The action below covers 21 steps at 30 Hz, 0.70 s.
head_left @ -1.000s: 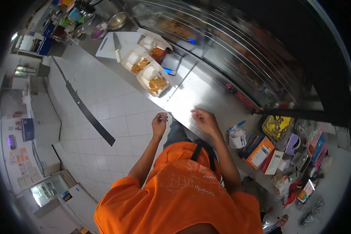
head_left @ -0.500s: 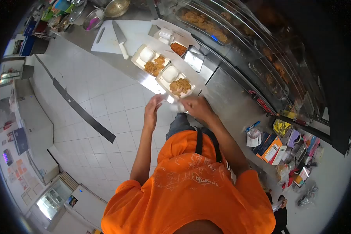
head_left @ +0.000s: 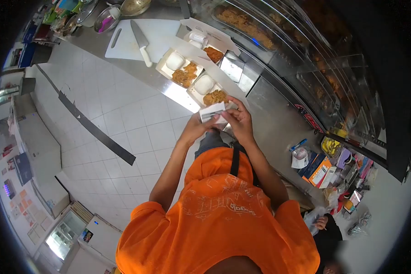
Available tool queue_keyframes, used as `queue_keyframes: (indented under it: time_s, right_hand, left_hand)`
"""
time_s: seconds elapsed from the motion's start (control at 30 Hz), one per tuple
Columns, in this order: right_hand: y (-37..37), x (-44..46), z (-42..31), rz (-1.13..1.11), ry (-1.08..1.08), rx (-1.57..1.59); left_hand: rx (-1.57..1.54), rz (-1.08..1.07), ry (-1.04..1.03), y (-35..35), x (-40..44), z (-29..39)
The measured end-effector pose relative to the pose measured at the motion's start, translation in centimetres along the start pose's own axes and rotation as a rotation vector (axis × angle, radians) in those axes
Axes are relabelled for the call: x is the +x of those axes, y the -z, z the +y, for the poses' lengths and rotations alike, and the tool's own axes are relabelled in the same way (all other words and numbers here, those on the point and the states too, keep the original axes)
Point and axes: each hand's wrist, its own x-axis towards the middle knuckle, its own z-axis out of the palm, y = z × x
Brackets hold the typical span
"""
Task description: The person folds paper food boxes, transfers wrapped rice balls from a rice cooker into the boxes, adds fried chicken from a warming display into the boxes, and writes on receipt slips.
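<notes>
Between my hands is a small white printed paper slip, held just in front of the nearest food box. My left hand grips its lower left side, fingers closed. From the right, my right hand pinches its other edge, partly in front of that box. The nearest box holds a white rice mound and fried chicken. Behind it, a second open box has rice and chicken pieces. Farthest back, a third box contains a darker reddish piece of chicken and a small wrapped white item.
A white cutting board with a knife lies at the counter's far left, near metal bowls. Along the right runs a glass display case with trays of fried food. Another person's hand holds a plastic bag at lower right.
My hands have come together on the paper slip, which was blurred before. My left hand moved right, and my right hand turned. The other person's hand and bag came further into view.
</notes>
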Motion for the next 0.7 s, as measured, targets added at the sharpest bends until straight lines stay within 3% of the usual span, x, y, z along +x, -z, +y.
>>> queue_keyframes:
  time_s: [0.1, 0.2, 0.3, 0.4, 0.5, 0.57, 0.7]
  right_hand:
    - [-0.7, 0.4, -2.5, 0.050, 0.025, 0.090]
    - [-1.4, 0.0, -4.2, 0.087, 0.059, 0.121]
    - [-2.0, -0.4, -5.0, 0.161, 0.069, 0.169]
    - [-1.7, -0.8, -5.7, 0.217, 0.094, 0.172]
    - [-0.9, -1.1, -6.4, 0.291, 0.175, 0.129]
    - [-0.5, -1.5, -6.8, 0.365, 0.208, 0.032]
    - [0.2, -3.0, -8.6, 0.198, 0.046, 0.199]
  left_hand:
    - [-0.071, -0.018, -0.332, 0.9, 0.5, 0.2]
    - [-0.059, -0.058, -0.336, 0.7, 0.4, 1.6]
    - [-0.350, -0.034, -0.290, -0.4, 0.7, 3.0]
    - [-0.666, -0.235, -0.157, -1.3, 0.5, 4.0]
    - [-0.606, -0.308, -0.098, -3.9, 0.2, 3.4]
    - [-0.628, -0.247, -0.127, -4.9, 0.6, 3.7]
    - [-0.694, -0.317, -0.261, -5.7, 0.8, 6.7]
